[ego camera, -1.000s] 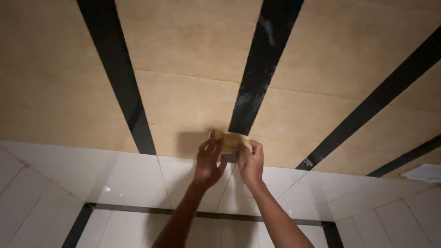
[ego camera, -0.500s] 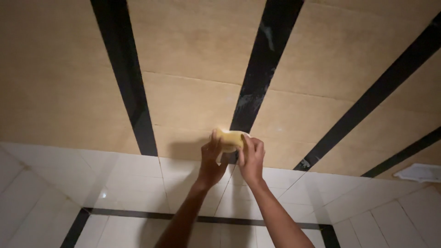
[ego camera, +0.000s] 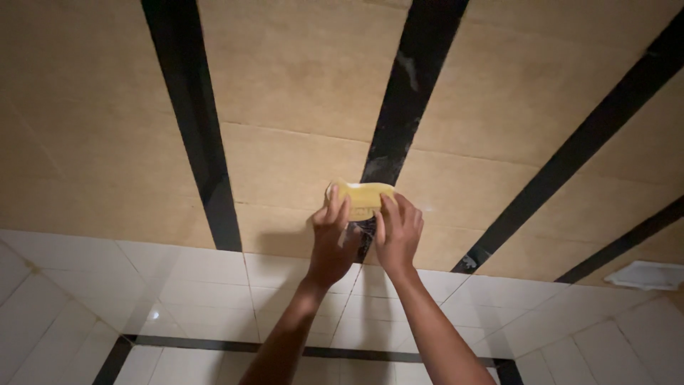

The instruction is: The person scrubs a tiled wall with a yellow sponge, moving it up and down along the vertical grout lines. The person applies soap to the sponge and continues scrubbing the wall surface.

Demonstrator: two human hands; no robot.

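Note:
Both my arms reach up to the ceiling. My left hand [ego camera: 333, 239] and my right hand [ego camera: 397, 234] together press a yellow sponge [ego camera: 364, 197] against the ceiling, right beside a black strip [ego camera: 406, 107] that shows whitish smears. The left fingers lie over the sponge's left end, the right fingers over its lower right edge. The sponge's underside is hidden by my fingers.
The ceiling is tan panels [ego camera: 299, 78] split by several black strips. A white tiled wall [ego camera: 199, 285] with a dark horizontal band [ego camera: 192, 345] meets the ceiling below my hands. A white fixture [ego camera: 652, 275] sits at the far right.
The sponge and both hands have shifted slightly up along the black strip. Both hands keep their hold on it.

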